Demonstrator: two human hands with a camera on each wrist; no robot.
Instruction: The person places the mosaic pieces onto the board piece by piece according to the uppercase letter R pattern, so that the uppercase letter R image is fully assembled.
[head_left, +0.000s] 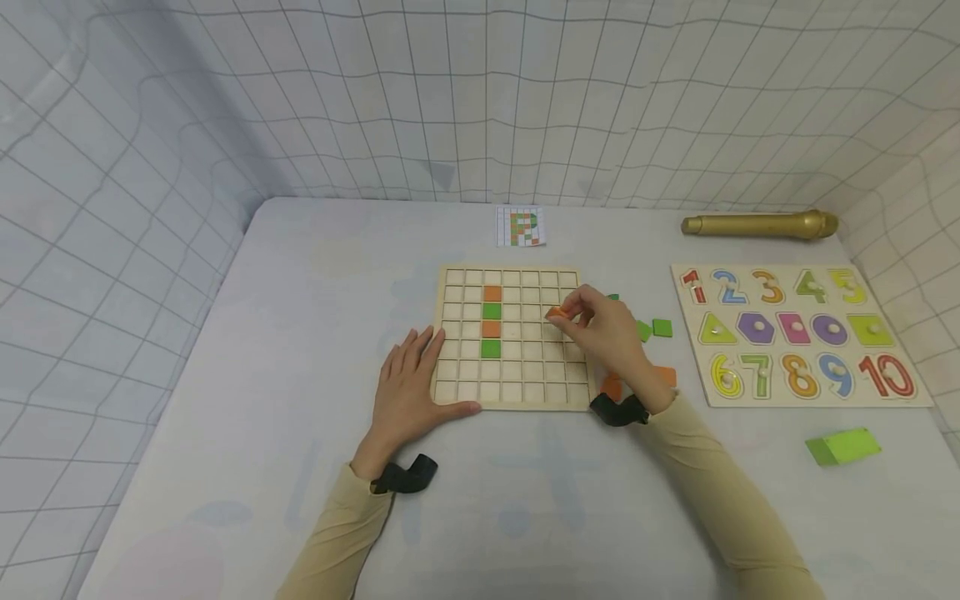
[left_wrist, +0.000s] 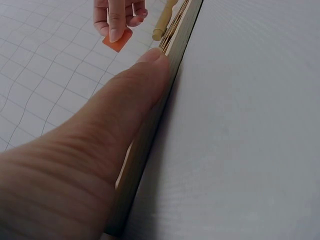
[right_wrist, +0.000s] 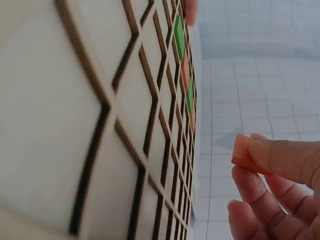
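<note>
A light wooden grid board (head_left: 528, 371) lies flat in the middle of the table. Its third column from the left holds an orange tile (head_left: 492, 293), a green tile (head_left: 491, 311), another orange tile (head_left: 491, 329) and another green tile (head_left: 491, 349), one below the other. My left hand (head_left: 405, 392) rests at the board's front left corner, fingers extended by the left side and thumb along the front edge. Over the board's right part, my right hand (head_left: 606, 332) pinches an orange square tile (right_wrist: 244, 151) between thumb and fingers, raised above the grid.
Loose green tiles (head_left: 662, 327) and orange tiles (head_left: 664, 377) lie right of the board, partly hidden by my right arm. Behind it is a pattern card (head_left: 521, 227). Farther right are a number-and-shape puzzle (head_left: 697, 304), a gold microphone (head_left: 761, 225) and a green block (head_left: 843, 447).
</note>
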